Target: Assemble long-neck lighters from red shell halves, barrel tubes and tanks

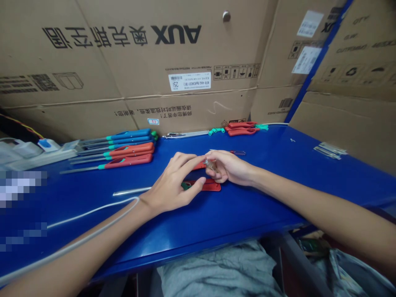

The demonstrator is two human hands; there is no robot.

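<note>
My right hand (227,167) has its fingers closed round a small translucent brownish lighter gas tank (212,166) with a metal top. From the left, my left hand (179,179) reaches in, thumb apart and index finger stretched out; its tip meets the right fingertips near the tank's top. Under the hands lies the red handle shell (212,185) of a long-nosed gas lighter, with a green piece (185,186) and a silver tube (131,191) pointing left. Another red part (199,165) behind the fingers is mostly hidden.
Several blue and red long-nosed lighters (128,161) lie stacked at the left. Thin metal rods with green ends (192,134) and red handle shells (243,128) lie along the cardboard wall (139,62). Clear strips (330,150) lie at right. A white cord (93,212) runs to my left wrist.
</note>
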